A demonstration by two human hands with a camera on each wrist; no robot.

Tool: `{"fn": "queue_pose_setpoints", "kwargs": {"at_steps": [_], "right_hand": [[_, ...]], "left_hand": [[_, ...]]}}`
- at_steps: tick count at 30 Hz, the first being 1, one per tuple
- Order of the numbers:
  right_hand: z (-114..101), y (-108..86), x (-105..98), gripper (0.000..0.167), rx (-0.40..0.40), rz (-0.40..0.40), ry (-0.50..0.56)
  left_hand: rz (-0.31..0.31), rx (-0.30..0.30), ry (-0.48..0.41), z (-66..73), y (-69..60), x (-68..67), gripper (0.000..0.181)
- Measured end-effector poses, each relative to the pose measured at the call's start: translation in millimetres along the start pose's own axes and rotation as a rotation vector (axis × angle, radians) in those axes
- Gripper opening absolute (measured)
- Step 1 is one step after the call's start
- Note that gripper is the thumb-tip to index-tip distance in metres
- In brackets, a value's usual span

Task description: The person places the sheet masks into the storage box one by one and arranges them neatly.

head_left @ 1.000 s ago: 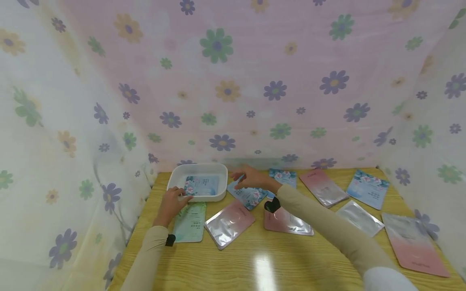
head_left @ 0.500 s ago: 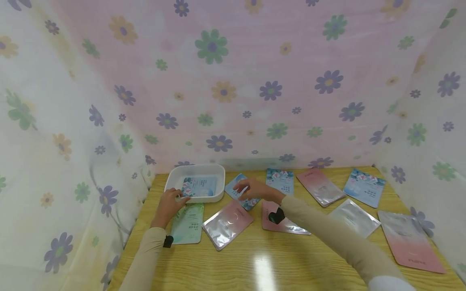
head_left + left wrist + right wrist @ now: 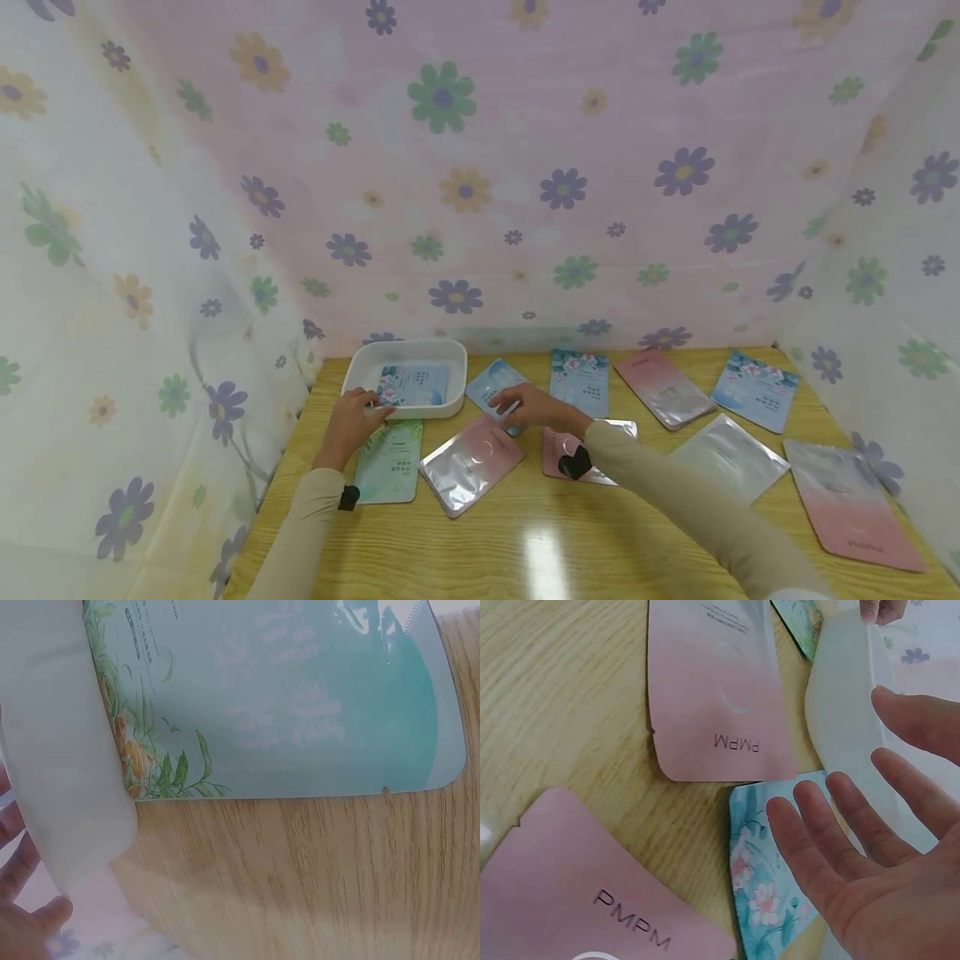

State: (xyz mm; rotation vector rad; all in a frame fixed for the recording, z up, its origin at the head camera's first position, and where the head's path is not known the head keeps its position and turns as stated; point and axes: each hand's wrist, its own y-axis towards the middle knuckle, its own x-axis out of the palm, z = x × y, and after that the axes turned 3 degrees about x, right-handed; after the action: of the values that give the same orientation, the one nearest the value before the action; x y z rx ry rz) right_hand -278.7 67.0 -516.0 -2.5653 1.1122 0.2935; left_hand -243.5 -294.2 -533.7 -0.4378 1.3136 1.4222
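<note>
My left hand [image 3: 351,427] pinches the near wall of a white plastic basin [image 3: 454,406], thumb outside and fingers over the rim. Inside the basin lies a blue floral sheet mask packet [image 3: 420,385]. Above a second blue floral packet [image 3: 489,379], just right of the basin, hovers my right hand [image 3: 536,407]. Its fingers are spread with nothing between them in the right wrist view, where that packet [image 3: 759,896] is partly hidden behind them. Against the basin's near side a green packet [image 3: 300,697] lies flat.
Pink-silver packets [image 3: 472,462] lie in front, in the middle and at the right. More blue packets [image 3: 581,383] are toward the back, and a silver one [image 3: 731,458] is near the right arm. Floral cloth [image 3: 525,208] walls the wooden table [image 3: 450,550] at back and sides.
My right hand has drawn back slightly toward me and away from the basin, and its fingers have come off the blue packet. The left hand has stayed at the basin's rim.
</note>
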Motion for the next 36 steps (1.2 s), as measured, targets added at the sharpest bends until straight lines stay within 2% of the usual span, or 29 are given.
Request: {"fn": "queue_pose_setpoints", "kwargs": {"at_steps": [4, 8, 14, 20, 22, 24, 27, 33, 36], "right_hand": [[6.0, -3.4, 3.7, 0.04, -0.001, 0.002, 0.023], [14.9, -4.1, 8.6, 0.038, 0.01, 0.022, -0.007], [24.8, -3.1, 17.6, 0.036, 0.02, 0.084, 0.0], [32.4, -1.5, 32.7, 0.031, -0.012, 0.296, -0.091], [35.5, -1.2, 38.9, 0.033, 0.009, 0.363, -0.108], [38.6, -1.4, 44.9, 0.036, 0.054, 0.406, -0.091], [41.7, -1.7, 53.0, 0.041, 0.072, 0.456, -0.085], [44.3, -1.5, 65.6, 0.031, -0.083, 0.525, -0.225], [43.2, -1.1, 69.6, 0.032, -0.093, 0.532, -0.243]], "left_hand": [[0.004, 0.003, -0.002, 0.2, 0.2, 0.6, 0.027], [0.014, 0.01, -0.009, 1.2, -0.2, 0.5, 0.027], [0.004, 0.0, 0.007, 0.7, -0.2, 1.2, 0.029], [-0.017, -0.024, -0.005, 0.9, 0.3, -0.6, 0.027], [-0.018, -0.023, -0.006, 0.8, 0.5, -0.7, 0.026], [-0.02, -0.022, 0.0, 0.2, 0.8, 0.1, 0.026], [-0.022, -0.027, 0.001, -1.0, 1.2, 1.5, 0.027], [-0.018, -0.035, 0.001, -2.2, 0.5, 2.5, 0.027], [-0.021, -0.039, 0.001, -1.7, 0.2, 2.0, 0.027]]}}
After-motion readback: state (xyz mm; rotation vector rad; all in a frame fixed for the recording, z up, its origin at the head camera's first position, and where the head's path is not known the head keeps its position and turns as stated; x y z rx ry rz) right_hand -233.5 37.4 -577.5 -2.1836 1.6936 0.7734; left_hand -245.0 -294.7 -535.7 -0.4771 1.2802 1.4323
